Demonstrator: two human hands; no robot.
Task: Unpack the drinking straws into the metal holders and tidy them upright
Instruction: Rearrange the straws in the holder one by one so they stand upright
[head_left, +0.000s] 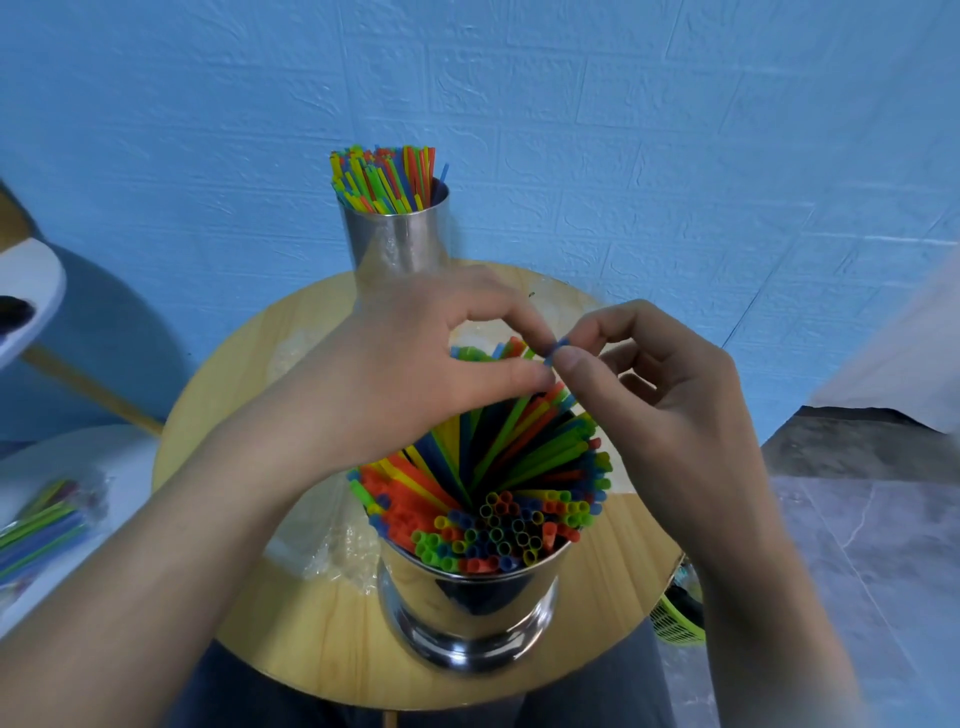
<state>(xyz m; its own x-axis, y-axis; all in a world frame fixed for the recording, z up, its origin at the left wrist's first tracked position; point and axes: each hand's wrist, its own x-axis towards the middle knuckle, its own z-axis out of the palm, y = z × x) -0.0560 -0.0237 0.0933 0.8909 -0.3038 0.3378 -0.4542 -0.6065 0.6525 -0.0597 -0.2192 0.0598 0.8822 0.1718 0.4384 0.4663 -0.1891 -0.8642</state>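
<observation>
A shiny metal holder (467, 613) stands at the near edge of the round wooden table (322, 634), packed with coloured straws (498, 499) that fan outward. My left hand (415, 358) curls round the tops of the far straws in this holder. Beside it, my right hand (644, 384) pinches the tip of one blue straw (557, 349) between thumb and forefinger. A second metal holder (400, 239) stands at the table's far edge by the wall, with its straws (387, 179) upright.
Crumpled clear plastic wrapping (332, 540) lies on the table left of the near holder. A packet of straws (36, 525) rests on a white surface at the left. A green basket (675, 618) sits on the floor at the right. A blue wall is behind.
</observation>
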